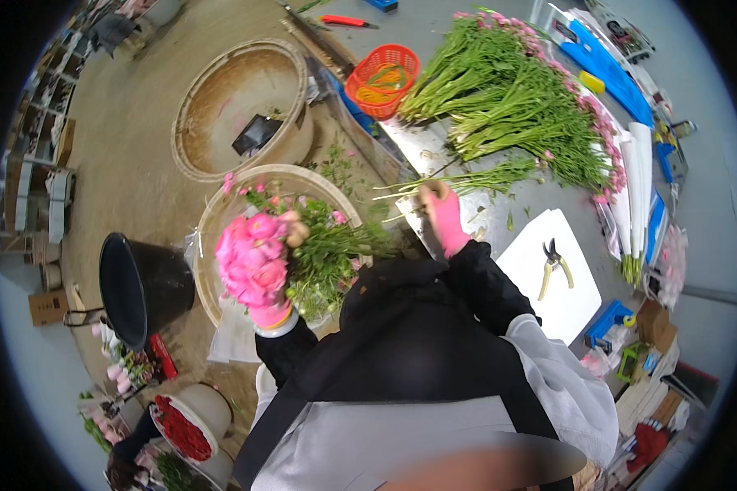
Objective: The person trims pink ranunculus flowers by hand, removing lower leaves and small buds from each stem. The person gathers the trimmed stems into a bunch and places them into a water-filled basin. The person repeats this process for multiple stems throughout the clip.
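My left hand (296, 229), in a pink glove with tan fingers, is closed around a bunch of pink ranunculus-like flowers (255, 258). The blooms face left, and their leafy stems (325, 239) trail right over a large round tub (206, 227). At the table's near edge, my right hand (442, 215), gloved alike, has its fingers closed on thin green stems (396, 217); its grip is partly hidden. Just beyond it lies a small group of stems (491, 179). Larger heaps of pink-flowered stems (522, 123) spread farther back on the metal table (497, 230).
Pruning shears (553, 270) lie on white sheets (519, 264) to the right. A red basket (381, 80) holds orange bands, near a red utility knife (347, 21). Another tub (215, 92) and a black bucket (147, 291) stand left. A person (126, 457) is at lower left.
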### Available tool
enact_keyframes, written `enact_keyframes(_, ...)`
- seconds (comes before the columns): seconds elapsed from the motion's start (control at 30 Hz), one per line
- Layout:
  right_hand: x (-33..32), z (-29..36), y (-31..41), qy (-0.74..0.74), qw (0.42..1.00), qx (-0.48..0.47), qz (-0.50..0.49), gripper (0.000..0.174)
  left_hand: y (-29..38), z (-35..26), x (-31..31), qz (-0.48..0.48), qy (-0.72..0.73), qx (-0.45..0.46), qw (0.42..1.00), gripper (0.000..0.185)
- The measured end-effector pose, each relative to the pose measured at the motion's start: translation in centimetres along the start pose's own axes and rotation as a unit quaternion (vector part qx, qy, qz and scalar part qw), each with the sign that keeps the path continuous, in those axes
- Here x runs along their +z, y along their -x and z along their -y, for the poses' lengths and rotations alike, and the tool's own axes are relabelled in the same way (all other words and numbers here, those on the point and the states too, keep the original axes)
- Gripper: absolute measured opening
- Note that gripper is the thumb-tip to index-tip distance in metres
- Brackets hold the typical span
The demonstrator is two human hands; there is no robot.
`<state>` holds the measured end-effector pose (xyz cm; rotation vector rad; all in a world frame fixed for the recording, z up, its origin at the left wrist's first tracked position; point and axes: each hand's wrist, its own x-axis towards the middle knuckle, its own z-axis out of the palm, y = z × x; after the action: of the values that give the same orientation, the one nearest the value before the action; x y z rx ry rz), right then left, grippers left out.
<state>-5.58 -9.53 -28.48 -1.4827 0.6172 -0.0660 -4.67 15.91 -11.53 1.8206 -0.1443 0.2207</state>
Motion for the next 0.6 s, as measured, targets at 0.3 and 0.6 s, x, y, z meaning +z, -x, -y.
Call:
enact_keyframes(0.3,-9.6,-7.9,-8.0,0.429,0.884,0.103,-0.154,0.059,0.3,0.0,-1.8,-0.077,0.14,-0.032,0.987,0.025)
enact_keyframes(0.6,-10.0,-11.0,-7.4,-0.059,0.957,0.075,-0.272,0.03,-0.3,-0.3,-3.5,-0.068,-0.107,0.132,0.983,0.021)
